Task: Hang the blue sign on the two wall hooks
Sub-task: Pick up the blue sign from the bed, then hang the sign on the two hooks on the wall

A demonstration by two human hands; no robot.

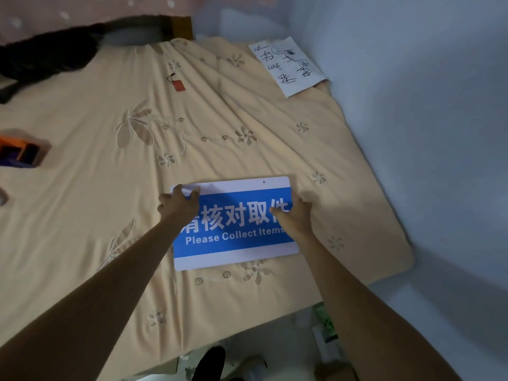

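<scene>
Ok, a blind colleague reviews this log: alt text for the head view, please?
Two bare hands, left hand and right hand, grip the side edges of a blue sign reading "Please Collect Items", lying on a beige bedspread. A handwritten paper lies near the wall.

Setting: a bedroom in a home. A bed [247,133] is seen filling most of the view, covered by a peach sheet [96,215] embroidered with flowers. A wooden bed frame corner [182,26] is visible at the head end. Plain pale walls [426,133] are seen along the right side, a pink patterned wall [82,9] at the top. A handwritten paper [288,64] lies at the bed's far corner.
</scene>
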